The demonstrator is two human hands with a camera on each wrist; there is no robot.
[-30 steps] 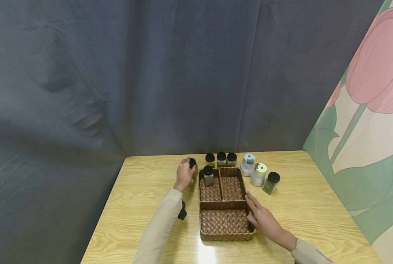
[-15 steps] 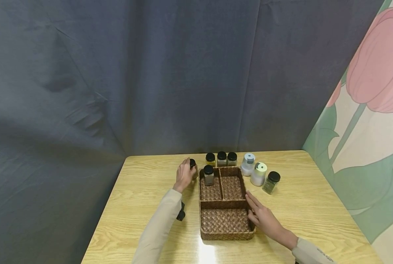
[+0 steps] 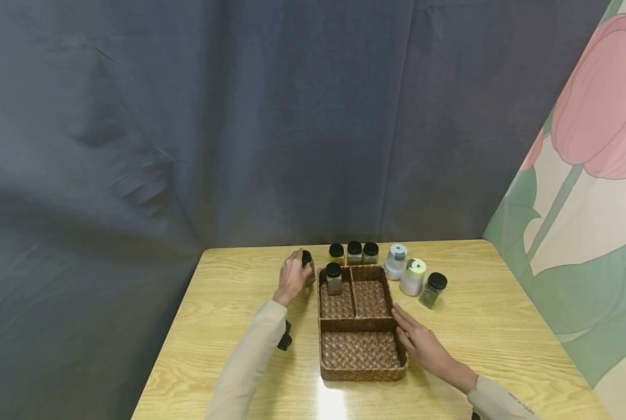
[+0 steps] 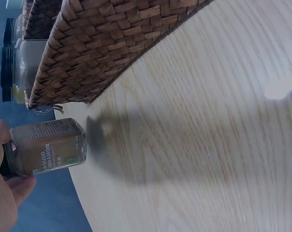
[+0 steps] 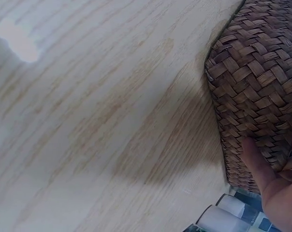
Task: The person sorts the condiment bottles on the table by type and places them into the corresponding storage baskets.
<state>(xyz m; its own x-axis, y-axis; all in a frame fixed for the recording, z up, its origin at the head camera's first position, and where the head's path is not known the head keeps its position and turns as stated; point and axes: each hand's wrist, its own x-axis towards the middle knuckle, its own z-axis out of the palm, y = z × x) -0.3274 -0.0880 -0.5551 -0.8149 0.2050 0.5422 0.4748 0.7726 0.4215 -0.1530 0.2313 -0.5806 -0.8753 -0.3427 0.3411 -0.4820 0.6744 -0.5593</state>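
Observation:
My left hand (image 3: 291,276) grips a ground cinnamon jar (image 4: 49,147) near its black lid, just left of the woven basket (image 3: 362,374). In the left wrist view the jar's label faces the camera and its base is close to the tabletop; whether it touches I cannot tell. The basket has three compartments, and one black-lidded jar (image 3: 334,281) stands upright in the back left one. Against the basket's right wall rests my right hand (image 3: 422,344), its fingers extended along the woven side. In the right wrist view a finger (image 5: 255,159) touches the weave.
Several black-lidded jars (image 3: 354,252) stand behind the basket. To its right are a blue-capped bottle (image 3: 396,262), a yellow-green-capped bottle (image 3: 413,277) and a jar of green herbs (image 3: 432,290). A dark curtain (image 3: 302,128) hangs behind the table (image 3: 186,361).
Both hands keep nearly the same places, the left still holding the cinnamon jar and the right still at the basket. The whole scene has shifted only slightly in the head view.

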